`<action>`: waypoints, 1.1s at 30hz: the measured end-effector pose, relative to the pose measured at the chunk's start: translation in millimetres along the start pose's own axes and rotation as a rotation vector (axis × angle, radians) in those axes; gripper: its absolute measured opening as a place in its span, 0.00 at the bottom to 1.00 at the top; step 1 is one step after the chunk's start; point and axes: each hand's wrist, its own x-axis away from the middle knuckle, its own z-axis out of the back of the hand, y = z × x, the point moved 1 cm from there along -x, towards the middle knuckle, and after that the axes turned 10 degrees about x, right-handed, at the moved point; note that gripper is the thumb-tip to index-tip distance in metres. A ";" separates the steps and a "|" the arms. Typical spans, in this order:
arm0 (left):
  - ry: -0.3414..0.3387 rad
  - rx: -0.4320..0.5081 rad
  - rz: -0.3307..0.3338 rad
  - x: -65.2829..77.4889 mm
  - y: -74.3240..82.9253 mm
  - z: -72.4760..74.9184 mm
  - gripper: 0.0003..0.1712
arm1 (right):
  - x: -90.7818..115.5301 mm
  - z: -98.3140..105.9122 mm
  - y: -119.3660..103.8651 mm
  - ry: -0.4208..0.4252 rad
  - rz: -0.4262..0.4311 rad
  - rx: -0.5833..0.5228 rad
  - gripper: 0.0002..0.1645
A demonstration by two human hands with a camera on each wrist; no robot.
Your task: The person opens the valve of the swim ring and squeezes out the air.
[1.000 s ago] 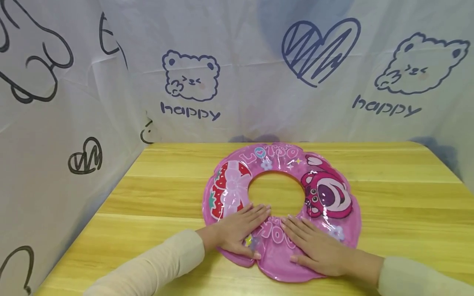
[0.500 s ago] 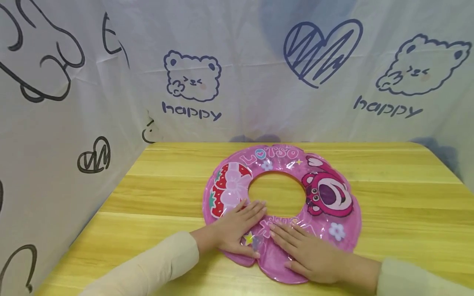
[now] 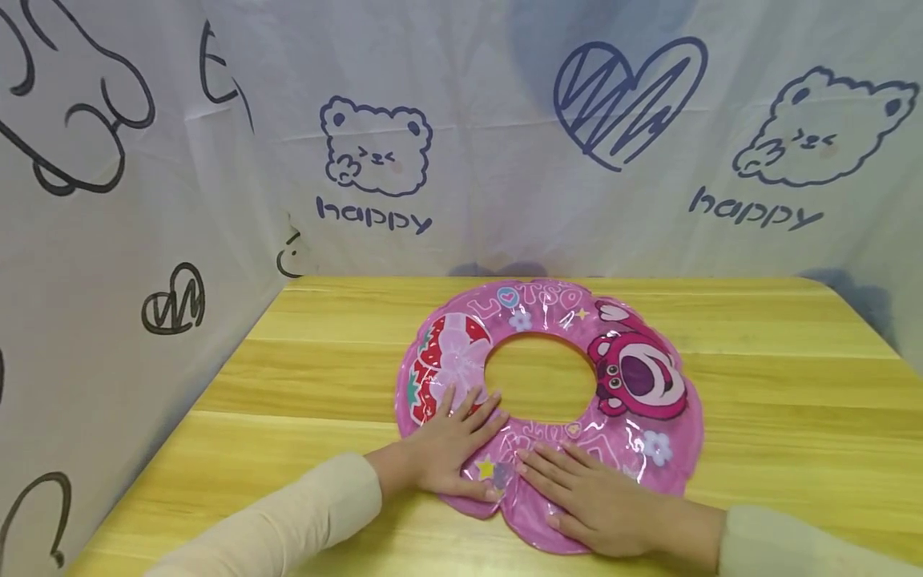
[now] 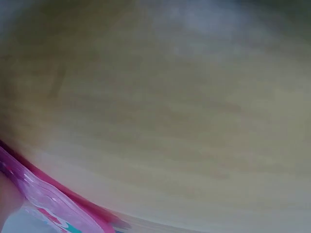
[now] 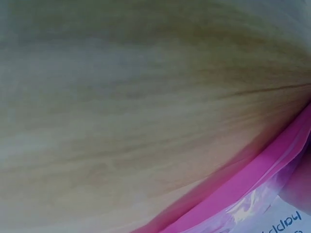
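Note:
A pink inflatable swim ring [image 3: 534,308] lies flat on the wooden table, printed with strawberries, a bear face and the word LOTSO. Its near part looks slack and wrinkled. My left hand [image 3: 450,453] rests on the ring's near left part, fingers spread and straight, covering some of the strawberry print. Just right of it my right hand [image 3: 594,497] lies with straight fingers over the near section, hiding some of the lettering. Only the outer edge of the ring [image 4: 53,199] shows in the left wrist view, and a pink strip of the ring [image 5: 228,194] in the right.
The yellow wood-grain table [image 3: 303,353] extends around the ring on every side. A white cloth [image 3: 490,184] with drawn bears, hearts and the word happy hangs behind the table. Another cloth wall [image 3: 94,264] stands along the left side.
My right hand has slid a little left and toward me over the ring. My left hand has shifted slightly left and its fingers have spread. The ring stays in place.

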 end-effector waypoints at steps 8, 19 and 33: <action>0.029 0.009 -0.014 0.3 -5.0 1.5 0.58 | 1.6 5.6 10.4 0.005 -0.052 -0.115 0.32; 0.235 0.087 -0.082 -4.4 -49.6 22.3 0.42 | 22.3 8.3 94.8 0.051 -0.367 -0.121 0.35; 0.143 0.089 0.136 -37.5 -85.4 33.6 0.42 | 23.9 -18.2 152.4 -0.185 -0.586 -0.219 0.41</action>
